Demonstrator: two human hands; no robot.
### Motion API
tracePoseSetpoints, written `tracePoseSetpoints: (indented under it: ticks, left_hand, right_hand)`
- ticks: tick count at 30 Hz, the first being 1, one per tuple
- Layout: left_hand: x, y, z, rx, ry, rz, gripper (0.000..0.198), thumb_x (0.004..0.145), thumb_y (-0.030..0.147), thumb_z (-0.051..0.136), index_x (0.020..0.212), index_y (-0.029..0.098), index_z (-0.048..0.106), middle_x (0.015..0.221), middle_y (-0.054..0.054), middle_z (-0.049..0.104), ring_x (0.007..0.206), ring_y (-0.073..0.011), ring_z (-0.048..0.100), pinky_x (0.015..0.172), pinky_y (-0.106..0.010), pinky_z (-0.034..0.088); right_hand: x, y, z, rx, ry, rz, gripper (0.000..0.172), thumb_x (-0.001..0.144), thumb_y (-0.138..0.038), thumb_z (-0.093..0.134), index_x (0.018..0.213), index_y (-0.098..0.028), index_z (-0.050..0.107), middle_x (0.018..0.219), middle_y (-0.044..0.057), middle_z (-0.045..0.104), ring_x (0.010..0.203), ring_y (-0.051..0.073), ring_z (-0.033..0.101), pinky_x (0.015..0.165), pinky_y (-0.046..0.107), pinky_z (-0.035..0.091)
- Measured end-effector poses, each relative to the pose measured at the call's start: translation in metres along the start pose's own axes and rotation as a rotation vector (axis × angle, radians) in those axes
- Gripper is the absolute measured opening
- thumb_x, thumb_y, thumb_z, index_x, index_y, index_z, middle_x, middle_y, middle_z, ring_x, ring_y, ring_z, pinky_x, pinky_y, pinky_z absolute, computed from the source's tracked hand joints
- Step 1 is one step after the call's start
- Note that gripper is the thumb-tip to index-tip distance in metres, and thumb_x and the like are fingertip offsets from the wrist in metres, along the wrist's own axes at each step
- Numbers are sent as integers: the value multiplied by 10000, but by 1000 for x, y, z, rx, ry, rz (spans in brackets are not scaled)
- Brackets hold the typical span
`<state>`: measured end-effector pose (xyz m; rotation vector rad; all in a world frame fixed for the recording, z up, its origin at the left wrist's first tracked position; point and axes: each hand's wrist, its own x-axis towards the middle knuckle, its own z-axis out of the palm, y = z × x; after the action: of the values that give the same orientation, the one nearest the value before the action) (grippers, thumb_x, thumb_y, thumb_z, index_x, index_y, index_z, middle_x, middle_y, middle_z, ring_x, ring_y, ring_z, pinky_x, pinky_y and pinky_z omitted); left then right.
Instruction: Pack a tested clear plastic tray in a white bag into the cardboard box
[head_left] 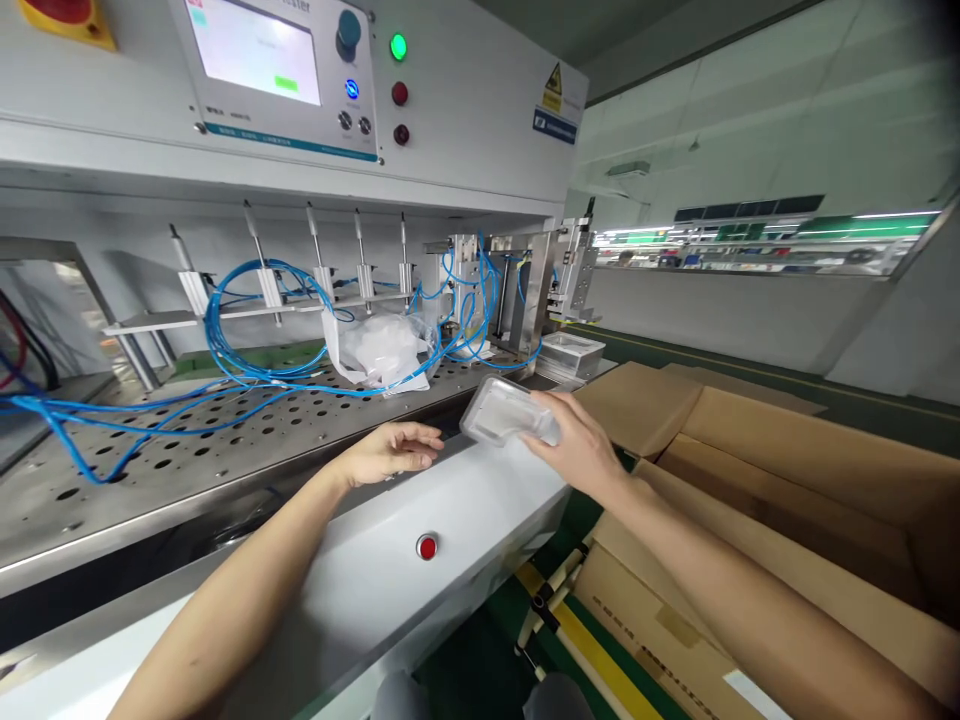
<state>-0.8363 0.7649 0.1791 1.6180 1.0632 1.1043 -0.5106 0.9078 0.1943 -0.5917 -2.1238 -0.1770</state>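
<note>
The touchscreen (255,50) sat at upper left, above the perforated plate (187,450), where air hoses (247,345) and a plastic bag (382,350) lay at centre. A tray stack (571,356) stood right of the bag. In front of it, the right hand (581,445) held a clear tray (499,410). Cardboard boxes (787,460) filled the lower right.

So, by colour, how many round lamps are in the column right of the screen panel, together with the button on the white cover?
green lamp: 1
red lamps: 2
red button: 1
Total: 4

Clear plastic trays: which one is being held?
The single tray in the right hand, above the machine at its front edge; the other trays sit stacked farther back, untouched.
</note>
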Motion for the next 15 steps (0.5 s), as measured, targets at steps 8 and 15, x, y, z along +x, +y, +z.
tracePoseSetpoints:
  ticks: [8, 15]
  left_hand:
    - [2, -11, 0, 305, 174, -12, 462, 876, 517, 761, 1178, 167, 759, 1156, -127, 769, 1021, -271, 732, 897, -378, 605]
    - [1, -23, -2, 966, 246, 70, 377, 972, 470, 562, 1163, 241, 792, 1227, -75, 760, 1092, -297, 736, 985, -399, 601]
  right_hand:
    - [12, 120, -44, -197, -138, 490, 567, 845, -415, 757, 1350, -194, 628, 1262, 120, 677, 1176, 327, 646, 1030, 434, 521]
    - [35, 219, -61, -239, -115, 851, 547, 886, -342, 765, 1361, -112, 625, 1318, 159, 688, 1217, 316, 636, 1018, 381, 482]
